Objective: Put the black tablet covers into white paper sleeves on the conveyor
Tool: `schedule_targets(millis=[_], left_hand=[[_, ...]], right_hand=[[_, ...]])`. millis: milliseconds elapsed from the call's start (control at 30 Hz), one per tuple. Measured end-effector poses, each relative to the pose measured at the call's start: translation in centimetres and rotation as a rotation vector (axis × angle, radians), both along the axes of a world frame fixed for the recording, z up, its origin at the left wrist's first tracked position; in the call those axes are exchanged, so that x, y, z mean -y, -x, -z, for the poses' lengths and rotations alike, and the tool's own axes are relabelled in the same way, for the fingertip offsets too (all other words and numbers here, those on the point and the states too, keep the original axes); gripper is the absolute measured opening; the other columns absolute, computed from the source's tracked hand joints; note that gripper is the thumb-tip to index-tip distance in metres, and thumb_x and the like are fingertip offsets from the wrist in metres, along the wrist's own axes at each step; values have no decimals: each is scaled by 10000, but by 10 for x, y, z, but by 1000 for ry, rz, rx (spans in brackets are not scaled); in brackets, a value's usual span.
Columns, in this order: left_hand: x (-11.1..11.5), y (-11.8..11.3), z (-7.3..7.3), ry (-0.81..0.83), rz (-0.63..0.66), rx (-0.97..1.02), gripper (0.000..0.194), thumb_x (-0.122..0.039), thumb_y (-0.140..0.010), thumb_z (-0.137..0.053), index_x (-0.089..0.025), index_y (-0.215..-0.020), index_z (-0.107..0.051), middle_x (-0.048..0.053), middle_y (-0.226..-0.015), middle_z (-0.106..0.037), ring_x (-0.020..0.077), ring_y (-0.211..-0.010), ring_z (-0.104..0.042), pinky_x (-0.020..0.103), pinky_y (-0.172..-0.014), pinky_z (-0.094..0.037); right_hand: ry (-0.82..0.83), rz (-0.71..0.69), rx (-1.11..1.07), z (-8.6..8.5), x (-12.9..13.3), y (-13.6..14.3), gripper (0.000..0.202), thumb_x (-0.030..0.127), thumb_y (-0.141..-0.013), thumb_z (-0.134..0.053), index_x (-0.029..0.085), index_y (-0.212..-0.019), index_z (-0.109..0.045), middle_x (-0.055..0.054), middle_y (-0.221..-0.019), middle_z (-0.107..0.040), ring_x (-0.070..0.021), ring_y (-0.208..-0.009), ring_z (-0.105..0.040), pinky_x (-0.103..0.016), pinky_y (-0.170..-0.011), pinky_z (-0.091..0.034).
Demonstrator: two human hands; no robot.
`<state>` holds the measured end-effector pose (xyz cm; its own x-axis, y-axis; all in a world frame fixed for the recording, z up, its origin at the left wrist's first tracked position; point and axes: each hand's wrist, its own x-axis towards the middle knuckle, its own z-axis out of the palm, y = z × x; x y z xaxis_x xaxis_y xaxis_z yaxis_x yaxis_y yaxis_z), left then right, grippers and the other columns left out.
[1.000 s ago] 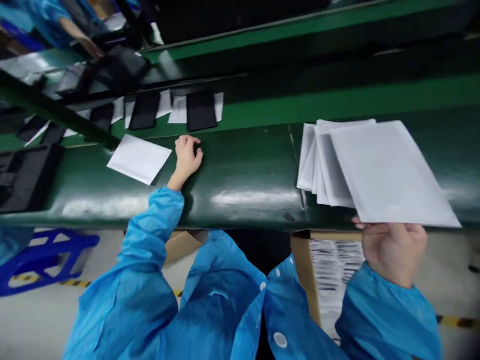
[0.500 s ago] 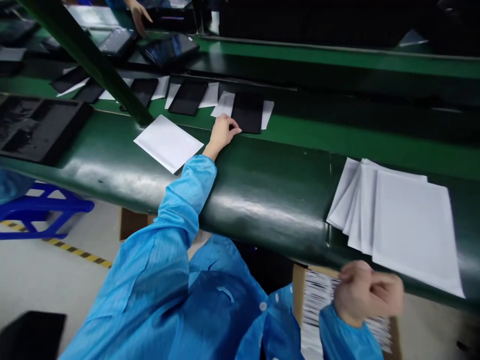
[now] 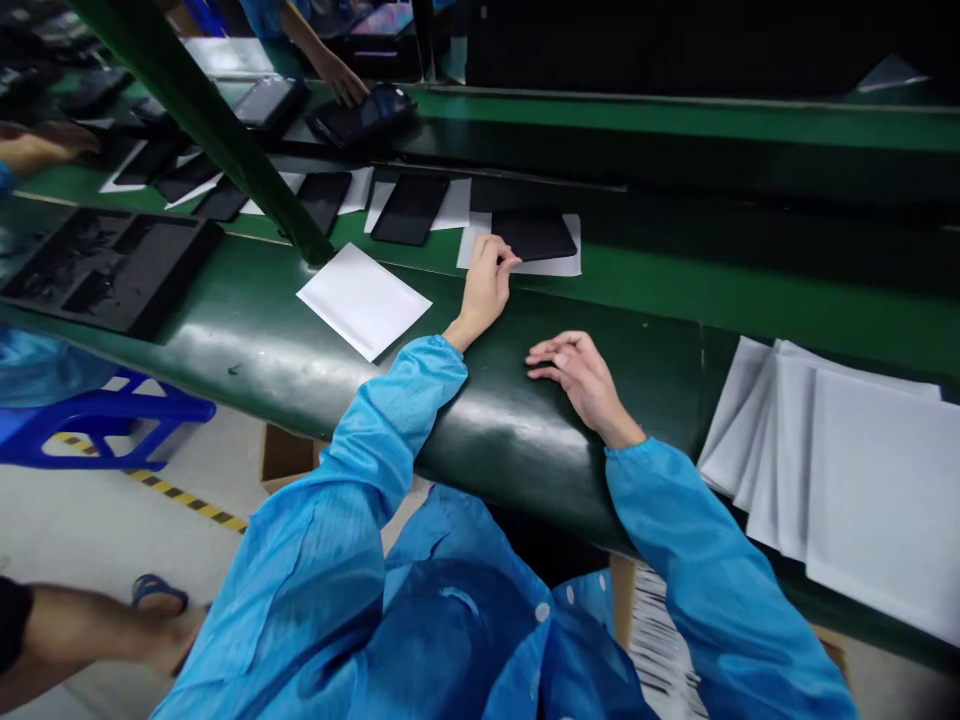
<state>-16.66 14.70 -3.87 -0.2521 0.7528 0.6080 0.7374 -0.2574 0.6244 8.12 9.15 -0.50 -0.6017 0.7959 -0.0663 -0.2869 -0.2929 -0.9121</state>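
Two bare hands work apart from each other over the green bench: the left hand is bunched, thumb near the fingertips, at the near left corner of a black slab, though whether it pinches that corner or only touches it I cannot tell. That slab lies flat across a white envelope, which shows at both ends and along the near edge. Nearer the body, the right hand hovers with nothing in it, fingers loosely spread and pointing toward the left hand. To the left, a single white packet lies on the bench beside the foot of a green post, with a black tray beyond it. On the right, a fanned stack of white envelopes overlaps near the bench's front edge. Farther left runs a row of other dark slabs on white packets, and behind them a co-worker's hand reaches to a glossy dark device
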Motion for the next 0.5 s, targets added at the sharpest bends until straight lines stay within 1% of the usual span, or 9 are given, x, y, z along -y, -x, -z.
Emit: schedule_targets(millis=[67, 133, 233, 300, 333, 367, 400, 433, 500], left_hand=[[4, -20, -1, -26, 57, -19, 344, -462, -1151, -427, -239, -1072, -677, 119, -1200, -645, 281, -1293, -650, 512, -1162, -519], [11, -43, -1, -46, 177, -68, 355, -490, -1141, -456, -238, -1028, -680, 112, -1179, -666, 266, -1265, -664, 480, -1137, -540], [23, -75, -1, -23, 411, -168, 335, -487, -1138, -472, -251, -1013, -674, 98, -1163, -690, 219, -1169, -688, 377, -1030, -580], [29, -83, -2, 12, 556, -225, 317, -498, -1135, -477, -261, -1043, -665, 94, -1173, -690, 204, -1118, -692, 341, -970, -587], [30, -82, -3, 24, 587, -239, 320, -517, -1129, -484, -259, -1056, -658, 100, -1183, -686, 211, -1117, -688, 349, -975, -585], [29, -77, -5, 32, 571, -238, 331, -538, -1121, -494, -252, -1061, -649, 111, -1191, -679, 226, -1133, -680, 374, -1005, -577], [26, -69, -6, 43, 501, -223, 342, -554, -1111, -508, -242, -1065, -640, 125, -1201, -671, 248, -1166, -667, 413, -1052, -561], [22, -57, -8, 69, 384, -197, 343, -559, -1100, -529, -233, -1072, -632, 141, -1216, -660, 275, -1208, -648, 458, -1103, -533], [8, -29, -11, 171, 72, -132, 318, -532, -1065, -603, -218, -1112, -616, 176, -1268, -634, 339, -1300, -595, 548, -1171, -467]], right_hand=[[120, -7, -40, -1, -5, 0, 533, 544, -742, -962, 277, -1094, -664, -65, -1214, -801, -231, -1151, -760, -396, -982, -644], [191, 65, -105, 0, -10, -2, 533, 558, -743, -956, 299, -1111, -671, -50, -1311, -778, -232, -1261, -723, -420, -1082, -611], [236, 239, -160, 5, -19, -4, 351, 513, -817, -881, 297, -1015, -687, -16, -1233, -779, -215, -1200, -726, -406, -1056, -626], [271, 334, -157, 9, -26, -6, 220, 428, -852, -814, 276, -963, -700, -22, -1131, -784, -214, -1130, -731, -393, -990, -648], [283, 377, -161, 11, -29, -8, 169, 374, -851, -787, 270, -954, -703, -21, -1101, -785, -216, -1119, -731, -394, -968, -655], [286, 420, -174, 12, -32, -11, 139, 322, -844, -764, 271, -958, -702, -14, -1090, -787, -218, -1128, -731, -404, -962, -658], [283, 458, -193, 12, -35, -13, 140, 279, -836, -744, 277, -968, -696, -3, -1094, -789, -219, -1151, -731, -422, -971, -659], [277, 488, -215, 12, -37, -16, 160, 250, -833, -730, 287, -983, -689, 11, -1104, -791, -221, -1177, -729, -448, -989, -658], [283, 505, -253, 10, -40, -19, 201, 231, -834, -729, 304, -1014, -678, 28, -1113, -793, -226, -1203, -729, -506, -1025, -652]])
